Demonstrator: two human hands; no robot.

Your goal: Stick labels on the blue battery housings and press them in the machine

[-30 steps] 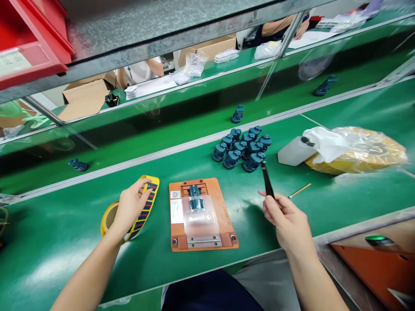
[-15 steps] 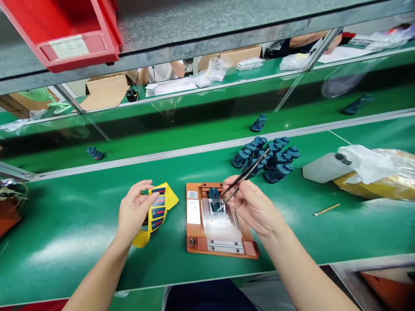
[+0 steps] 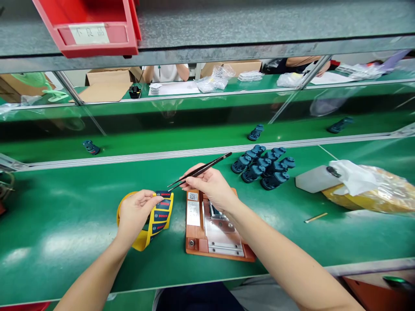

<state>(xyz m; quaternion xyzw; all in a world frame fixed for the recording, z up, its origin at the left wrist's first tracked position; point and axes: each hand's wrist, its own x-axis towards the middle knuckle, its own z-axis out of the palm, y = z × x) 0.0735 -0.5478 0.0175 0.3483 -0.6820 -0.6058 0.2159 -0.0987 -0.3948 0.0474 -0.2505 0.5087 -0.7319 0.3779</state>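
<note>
A yellow roll of labels (image 3: 161, 215) with dark blue BOSCH stickers is pinched in my left hand (image 3: 138, 211), its strip hanging below the fingers. My right hand (image 3: 209, 185) is closed on black tweezers (image 3: 204, 168). Their tips point left and reach the top label of the strip; whether they grip it I cannot tell. Under my right forearm lies an orange-brown fixture (image 3: 196, 244) with a clear plate (image 3: 223, 235) on it. A dark part (image 3: 214, 211) in the fixture is partly hidden by my hand.
Several dark blue plastic housings (image 3: 275, 180) stand behind and right of the fixture. Further right are a white bottle (image 3: 313, 178), a yellow bag (image 3: 382, 190) and a small stick (image 3: 316, 217). A red bin (image 3: 94, 36) sits on the overhead shelf. People work beyond the partition.
My right hand has moved left with the tweezers, from above the fixture to the label strip. The left hand stays on the roll, and the strip's top has straightened. The view has shifted slightly.
</note>
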